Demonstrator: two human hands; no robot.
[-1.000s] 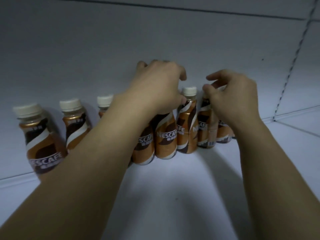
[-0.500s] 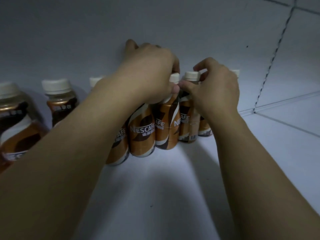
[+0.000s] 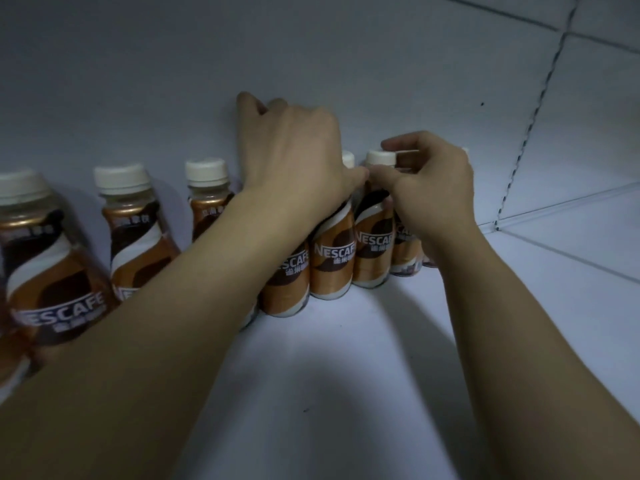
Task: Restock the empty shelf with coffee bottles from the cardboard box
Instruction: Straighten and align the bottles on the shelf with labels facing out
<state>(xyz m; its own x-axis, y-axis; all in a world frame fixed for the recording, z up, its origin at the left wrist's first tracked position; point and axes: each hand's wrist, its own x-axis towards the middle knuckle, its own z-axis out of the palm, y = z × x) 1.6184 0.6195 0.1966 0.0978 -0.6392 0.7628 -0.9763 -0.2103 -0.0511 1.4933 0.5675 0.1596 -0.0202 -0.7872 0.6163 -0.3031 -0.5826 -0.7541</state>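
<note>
Right fingers: my right hand (image 3: pixel 434 188) has its fingers (image 3: pixel 382 174) curled and pinched at the neck of a coffee bottle (image 3: pixel 374 233), just under its white cap (image 3: pixel 381 157); I judge the grip is there to turn or nudge the label forward.
Left fingers: my left hand (image 3: pixel 294 154) is draped over the tops of the neighbouring bottles, fingers bent down behind them toward the back wall (image 3: pixel 311 46); I cannot tell whether it grips one or only steadies them.
The bottles: a row of coffee bottles (image 3: pixel 332 261) stands upright along the back of the shelf (image 3: pixel 329 375), packed shoulder to shoulder at the right, set apart at the left.
Why so placed: pushed to the rear, I judge, to leave the front of the shelf free for more rows.
Cardboard box: out of view.
Progress: one back row standing, most of the shelf bare; early in the restock, by my reading.
Risk: tight bottles could topple together if one is jostled.
</note>
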